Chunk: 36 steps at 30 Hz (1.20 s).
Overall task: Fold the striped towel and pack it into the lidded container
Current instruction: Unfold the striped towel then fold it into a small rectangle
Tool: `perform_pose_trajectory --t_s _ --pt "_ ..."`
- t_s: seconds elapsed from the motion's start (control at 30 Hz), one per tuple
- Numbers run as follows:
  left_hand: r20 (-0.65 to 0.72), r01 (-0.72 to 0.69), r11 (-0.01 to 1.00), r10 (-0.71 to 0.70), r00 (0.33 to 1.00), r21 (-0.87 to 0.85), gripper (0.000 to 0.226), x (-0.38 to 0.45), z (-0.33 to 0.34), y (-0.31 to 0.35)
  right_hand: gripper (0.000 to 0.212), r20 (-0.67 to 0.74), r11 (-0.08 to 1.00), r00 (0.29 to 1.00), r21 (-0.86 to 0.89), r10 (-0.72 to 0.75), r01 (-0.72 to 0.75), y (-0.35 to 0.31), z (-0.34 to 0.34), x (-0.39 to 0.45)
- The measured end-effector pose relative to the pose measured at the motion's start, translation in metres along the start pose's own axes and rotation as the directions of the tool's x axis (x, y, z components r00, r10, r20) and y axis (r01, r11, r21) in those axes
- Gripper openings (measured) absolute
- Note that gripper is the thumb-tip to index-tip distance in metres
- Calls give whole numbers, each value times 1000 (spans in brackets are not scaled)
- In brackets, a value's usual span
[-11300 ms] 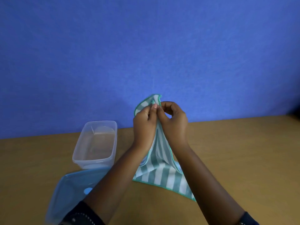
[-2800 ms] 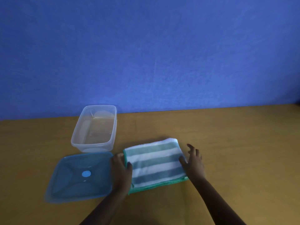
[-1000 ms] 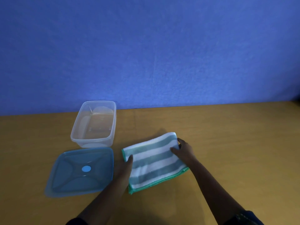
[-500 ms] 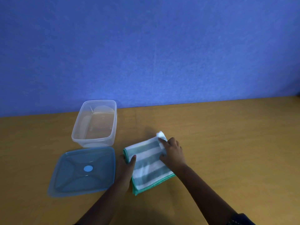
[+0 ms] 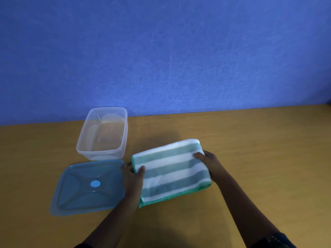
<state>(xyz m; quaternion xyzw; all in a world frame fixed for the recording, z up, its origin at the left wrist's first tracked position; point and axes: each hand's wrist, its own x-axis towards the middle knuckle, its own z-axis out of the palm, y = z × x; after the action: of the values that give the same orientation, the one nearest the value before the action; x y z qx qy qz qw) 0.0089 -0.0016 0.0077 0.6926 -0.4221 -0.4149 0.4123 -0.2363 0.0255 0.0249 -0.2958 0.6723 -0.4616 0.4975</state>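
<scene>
Fluffy rect. striped towel point(image 5: 172, 171), clear plastic container point(image 5: 103, 134).

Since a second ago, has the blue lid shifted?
No. The blue lid lies just in front of the clear container, as before.

A wooden tabletop point(image 5: 259, 158) with a warm yellow-brown surface fills the lower half of the view. Behind it stands a plain blue wall point(image 5: 161, 51), faintly textured.
</scene>
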Motion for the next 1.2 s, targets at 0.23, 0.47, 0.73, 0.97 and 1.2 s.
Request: perform_pose_trajectory --t_s 0.23,0.47,0.73,0.97,1.2 --pt "88 -59 995 51 995 84 45 4 4 2 26 172 983 980 133 103 -127 18 -13 2" --pt "141 163 986 -165 976 24 53 5 6 -10 33 20 980 999 -192 -47 50 1 7 -1" --pt "263 260 955 -217 940 -143 26 1 3 -7 72 -34 770 980 -625 -197 133 -17 38 -5" --pt "264 247 955 -199 944 -163 30 -2 4 -9 78 88 601 953 -759 -288 252 -1 68 -21" --pt "383 396 872 -273 882 -290 26 -5 3 -5 73 122 683 935 -652 -333 329 -7 88 -30"
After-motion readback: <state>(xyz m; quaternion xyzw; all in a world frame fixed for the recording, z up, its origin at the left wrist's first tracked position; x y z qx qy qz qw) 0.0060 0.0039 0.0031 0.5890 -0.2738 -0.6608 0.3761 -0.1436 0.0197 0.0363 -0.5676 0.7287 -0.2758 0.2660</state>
